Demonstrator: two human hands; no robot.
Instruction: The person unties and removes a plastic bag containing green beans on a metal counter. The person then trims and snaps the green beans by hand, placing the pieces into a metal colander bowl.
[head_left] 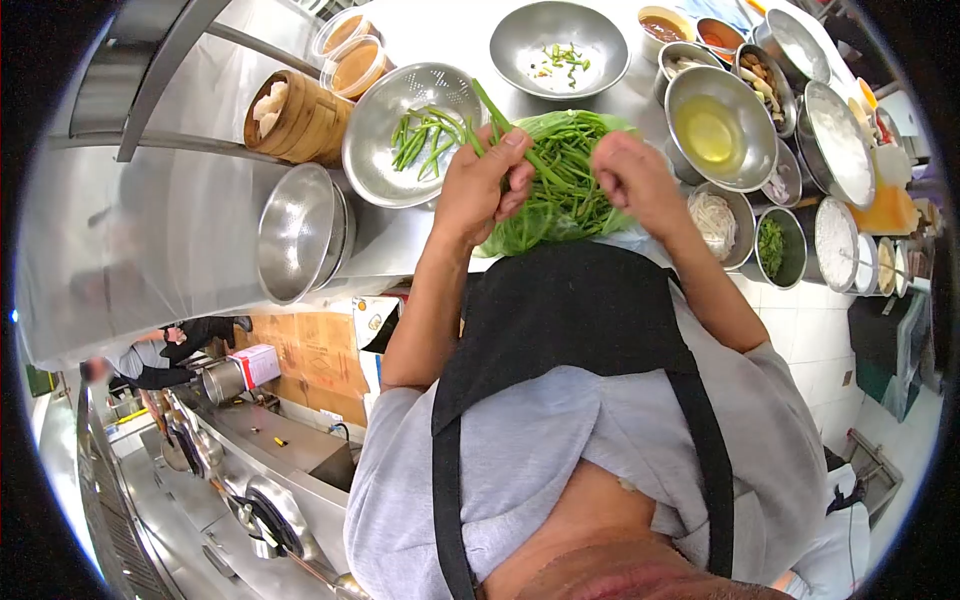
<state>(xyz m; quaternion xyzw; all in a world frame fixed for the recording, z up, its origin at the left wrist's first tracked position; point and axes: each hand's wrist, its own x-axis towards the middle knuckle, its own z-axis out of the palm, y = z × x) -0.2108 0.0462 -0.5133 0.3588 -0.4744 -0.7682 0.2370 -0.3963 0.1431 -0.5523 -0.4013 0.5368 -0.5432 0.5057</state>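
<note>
My left hand [483,185] is closed on several long green beans [489,108], whose ends stick out above and beside the fingers. My right hand [628,178], curled and slightly blurred, is held over the right side of the bean pile; what its fingers hold, if anything, is too small to make out. Between and below both hands lies a big heap of green beans [570,160] in a thin green plastic bag [530,236]. Just left of my left hand, a perforated metal colander [372,150] holds short cut bean pieces [425,140].
A steel bowl [510,60] with small green scraps stands behind the beans. Bamboo steamers [325,125] and stacked metal bowls [300,230] are at the left. Several containers surround a bowl of yellow liquid [712,130] at the right. Another person [150,358] is at far lower left.
</note>
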